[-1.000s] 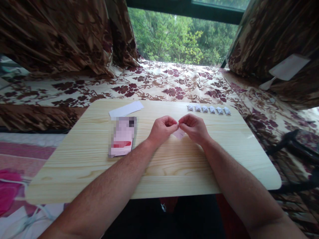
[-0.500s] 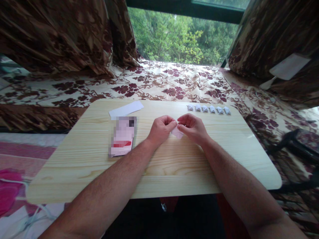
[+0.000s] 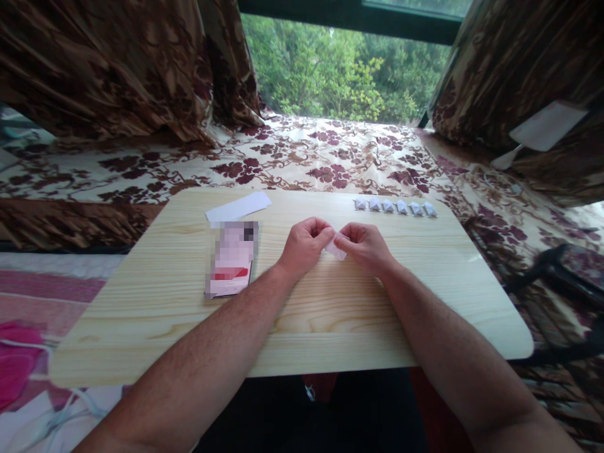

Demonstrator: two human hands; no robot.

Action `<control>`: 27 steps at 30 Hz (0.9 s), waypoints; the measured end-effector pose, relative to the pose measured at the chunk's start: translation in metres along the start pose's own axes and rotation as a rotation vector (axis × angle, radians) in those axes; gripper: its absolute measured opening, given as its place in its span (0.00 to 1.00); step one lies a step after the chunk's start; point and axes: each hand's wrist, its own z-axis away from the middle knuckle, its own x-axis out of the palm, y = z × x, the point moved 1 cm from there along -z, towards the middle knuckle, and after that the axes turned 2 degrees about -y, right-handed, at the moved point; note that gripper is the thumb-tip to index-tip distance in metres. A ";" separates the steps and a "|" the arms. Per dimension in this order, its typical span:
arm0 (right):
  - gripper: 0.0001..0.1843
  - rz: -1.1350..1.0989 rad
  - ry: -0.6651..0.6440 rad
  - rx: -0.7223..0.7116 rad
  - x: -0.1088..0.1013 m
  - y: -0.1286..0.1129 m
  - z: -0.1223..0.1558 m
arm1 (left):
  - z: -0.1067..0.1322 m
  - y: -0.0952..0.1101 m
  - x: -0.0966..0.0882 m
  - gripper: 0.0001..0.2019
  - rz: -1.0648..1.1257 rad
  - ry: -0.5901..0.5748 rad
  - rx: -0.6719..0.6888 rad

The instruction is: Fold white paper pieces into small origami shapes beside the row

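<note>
Both of my hands meet over the middle of a light wooden table [image 3: 330, 327]. My left hand [image 3: 304, 246] and my right hand [image 3: 365, 245] each pinch a small folded piece of white paper [image 3: 336, 249] between their fingertips, just above the tabletop. Most of the paper is hidden by my fingers. A row of several small folded white paper pieces [image 3: 395, 206] lies along the far right edge of the table.
A pinkish pack with a red stripe [image 3: 232, 258] lies left of my hands, with a white paper strip [image 3: 238, 207] behind it. Floral bedding, brown curtains and a window surround the table. A black frame [image 3: 557, 267] stands at the right.
My hands shifted slightly left and closer together, turning the small paper between the fingertips. The other things on the table have not moved.
</note>
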 end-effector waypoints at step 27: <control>0.14 -0.054 0.024 -0.017 0.003 -0.003 0.002 | 0.001 0.004 0.001 0.10 -0.009 0.012 -0.011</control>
